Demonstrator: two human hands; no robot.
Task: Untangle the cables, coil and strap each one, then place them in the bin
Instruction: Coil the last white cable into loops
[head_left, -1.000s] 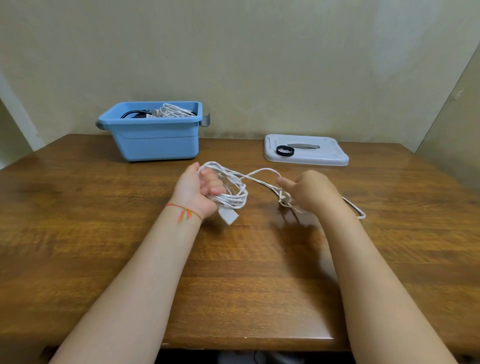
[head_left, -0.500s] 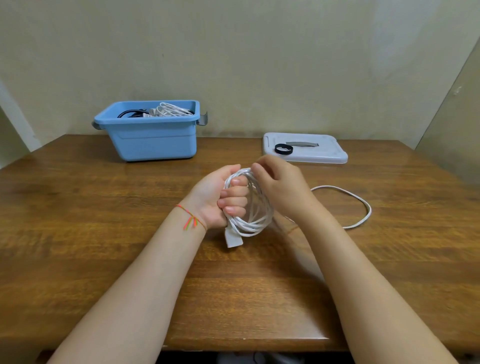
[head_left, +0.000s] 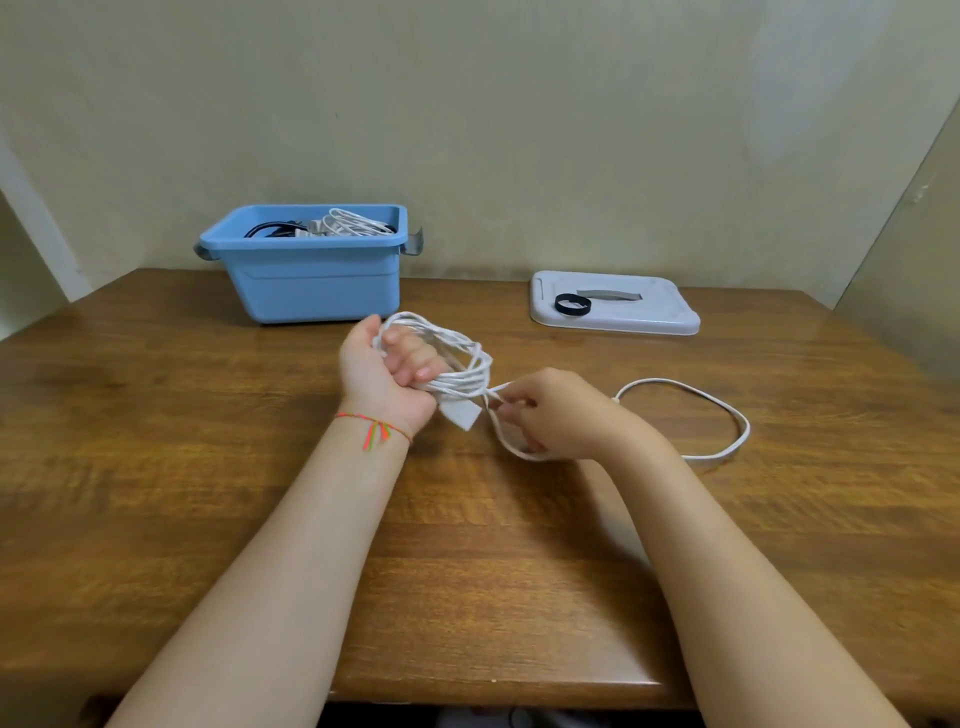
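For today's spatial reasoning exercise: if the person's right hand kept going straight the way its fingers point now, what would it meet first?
The right hand, pinching the white cable, points left toward the coil gripped by the left hand. It would probably meet that coil first, though depth is uncertain.

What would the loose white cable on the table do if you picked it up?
The thin white cable would probably flop and dangle, since it lies in a soft curve. It looks light. The coils gripped by the left hand might spring apart if released.
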